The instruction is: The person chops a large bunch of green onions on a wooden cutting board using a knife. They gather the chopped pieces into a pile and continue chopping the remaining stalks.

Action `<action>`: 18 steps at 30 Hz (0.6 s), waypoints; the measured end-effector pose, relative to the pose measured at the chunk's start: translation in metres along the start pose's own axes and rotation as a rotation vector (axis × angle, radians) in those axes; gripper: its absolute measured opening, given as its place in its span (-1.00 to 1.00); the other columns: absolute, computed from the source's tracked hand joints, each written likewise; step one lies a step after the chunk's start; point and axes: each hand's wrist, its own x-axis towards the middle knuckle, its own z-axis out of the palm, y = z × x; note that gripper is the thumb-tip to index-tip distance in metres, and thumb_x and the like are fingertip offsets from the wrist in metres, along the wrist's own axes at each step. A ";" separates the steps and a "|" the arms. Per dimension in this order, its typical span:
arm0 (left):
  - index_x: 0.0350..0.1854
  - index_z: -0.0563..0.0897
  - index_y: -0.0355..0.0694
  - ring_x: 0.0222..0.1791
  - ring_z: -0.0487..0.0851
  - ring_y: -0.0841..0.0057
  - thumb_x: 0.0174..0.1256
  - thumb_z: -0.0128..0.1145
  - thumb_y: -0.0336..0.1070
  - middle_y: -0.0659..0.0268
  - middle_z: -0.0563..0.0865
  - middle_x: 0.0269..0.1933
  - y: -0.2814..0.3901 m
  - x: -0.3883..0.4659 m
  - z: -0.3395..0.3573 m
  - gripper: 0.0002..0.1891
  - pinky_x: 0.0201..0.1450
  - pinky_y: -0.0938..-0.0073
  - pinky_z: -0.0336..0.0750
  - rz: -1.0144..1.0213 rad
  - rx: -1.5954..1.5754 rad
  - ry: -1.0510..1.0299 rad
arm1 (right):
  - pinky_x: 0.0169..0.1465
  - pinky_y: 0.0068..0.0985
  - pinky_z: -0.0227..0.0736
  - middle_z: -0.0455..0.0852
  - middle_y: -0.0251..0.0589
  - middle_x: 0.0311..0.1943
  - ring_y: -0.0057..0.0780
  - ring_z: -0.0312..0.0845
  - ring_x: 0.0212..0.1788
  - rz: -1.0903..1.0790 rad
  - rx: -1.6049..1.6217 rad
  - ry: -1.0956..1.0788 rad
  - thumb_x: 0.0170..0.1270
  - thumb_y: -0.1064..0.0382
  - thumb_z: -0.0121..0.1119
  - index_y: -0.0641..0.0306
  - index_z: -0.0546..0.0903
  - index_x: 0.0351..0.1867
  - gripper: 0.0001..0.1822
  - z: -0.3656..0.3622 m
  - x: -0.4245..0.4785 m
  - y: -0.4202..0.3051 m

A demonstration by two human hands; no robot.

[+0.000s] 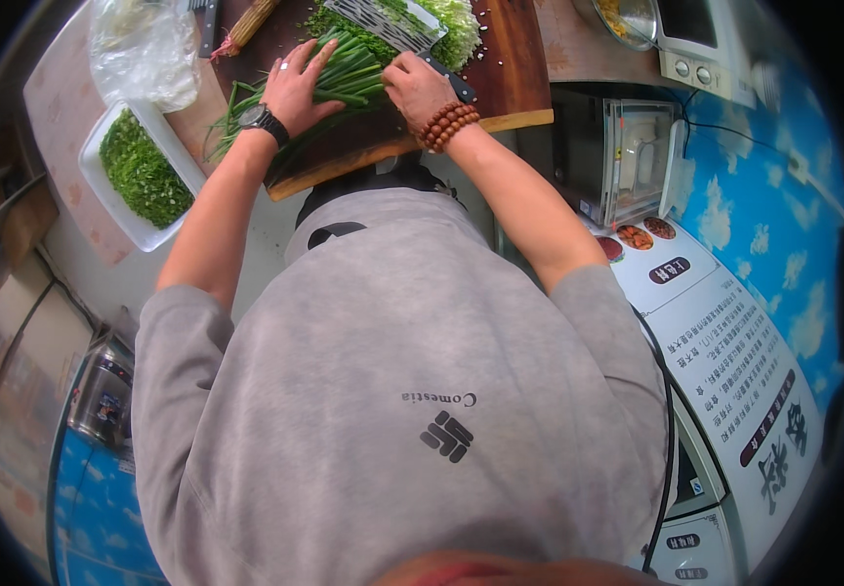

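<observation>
A bunch of green onions (352, 69) lies on a dark wooden cutting board (513, 73). My left hand (297, 88) rests spread on top of the bunch, its thumb pointing right. At the right end of the bunch is my right hand (418, 88), its fingers curled at the cut stalks; whether they pinch any is hidden. Just beyond it lies a cleaver (385, 22) with a patterned blade and a black handle (451, 77), with greens stuck on the blade. Chopped green onion (458, 33), green and whitish, is heaped under and around the blade.
Left of the board are a white plastic tub (92, 157) of chopped greens (140, 168) and a clear plastic bag (143, 55). A bundled stick brush (250, 26) and another black-handled utensil (209, 29) lie at the board's far left. A bowl (645, 22) and a white appliance (700, 51) stand at right.
</observation>
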 end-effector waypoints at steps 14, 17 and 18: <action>0.64 0.28 -0.12 0.41 0.51 -0.08 0.27 0.44 0.11 -0.03 0.42 0.54 -0.018 0.011 -0.002 -0.05 0.42 0.09 0.50 -0.080 -0.018 0.001 | 0.04 -0.13 0.68 0.73 0.00 -0.15 0.03 0.75 -0.02 0.182 -0.151 -0.263 0.39 0.26 0.21 0.24 0.72 -0.22 -0.86 -0.010 0.019 -0.024; 0.62 0.29 -0.16 0.42 0.50 -0.06 0.25 0.45 0.14 -0.02 0.42 0.54 -0.023 0.016 0.002 -0.04 0.45 0.10 0.47 -0.060 -0.028 -0.006 | 0.06 -0.07 0.64 0.70 0.00 -0.09 0.09 0.71 0.00 0.265 -0.310 -0.298 0.41 0.26 0.18 0.24 0.69 -0.16 -0.87 -0.006 0.020 -0.012; 0.62 0.30 -0.16 0.44 0.49 -0.05 0.25 0.45 0.14 -0.02 0.43 0.54 -0.022 0.018 0.002 -0.04 0.47 0.10 0.45 -0.065 -0.048 -0.018 | 0.09 -0.06 0.63 0.70 0.04 -0.06 0.11 0.70 0.03 0.269 -0.323 -0.336 0.40 0.29 0.14 0.27 0.67 -0.17 -0.86 -0.009 0.023 -0.013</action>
